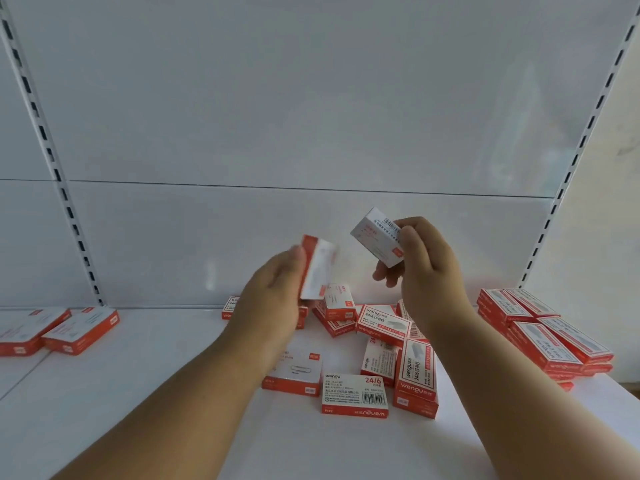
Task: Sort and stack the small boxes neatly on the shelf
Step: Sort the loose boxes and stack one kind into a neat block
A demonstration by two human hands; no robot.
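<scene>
Motion-blurred box point(317, 268) in left hand point(273, 306), print unreadable.

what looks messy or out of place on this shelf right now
The loose pile of boxes in the middle lies jumbled: some tilted, some overlapping, one on its side. The stack at the right and the two boxes at the left sit tidier. Nothing looks damaged.

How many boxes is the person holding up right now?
2: a blurred box in the left hand, and a box with barcode in the right hand.
</scene>
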